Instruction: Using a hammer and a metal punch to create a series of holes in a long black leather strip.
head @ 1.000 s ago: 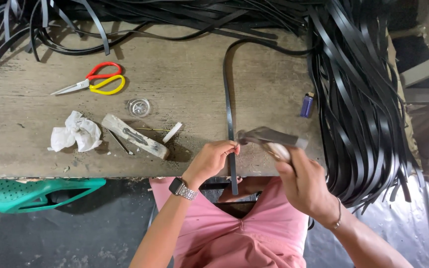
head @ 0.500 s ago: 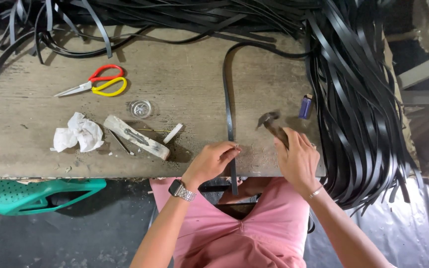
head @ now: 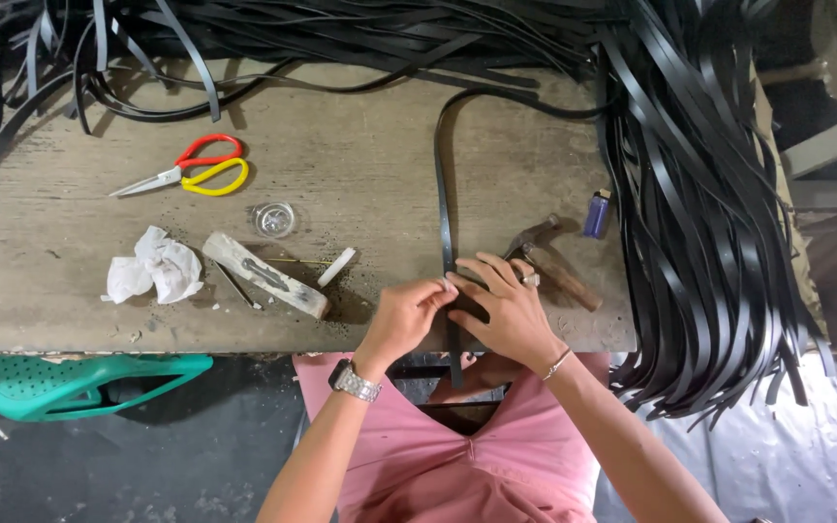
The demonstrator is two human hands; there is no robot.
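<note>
1. At the near edge of the table (head: 70, 291), the left hand (head: 407, 315) pinches a black strap (head: 443, 184) with its fingertips – the strap runs from there to the far side.
2. Right hand (head: 506, 308) lies flat with spread fingers on the same strap, pressing it, not clenched.
3. Just right of it rests a hammer (head: 554, 266); a blue lighter (head: 597, 213) is near.

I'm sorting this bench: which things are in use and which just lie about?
In use: long black strap, left hand, right hand.
Lying about: wooden-handled hammer, red-and-yellow scissors, blue lighter, crumpled white paper.
</note>
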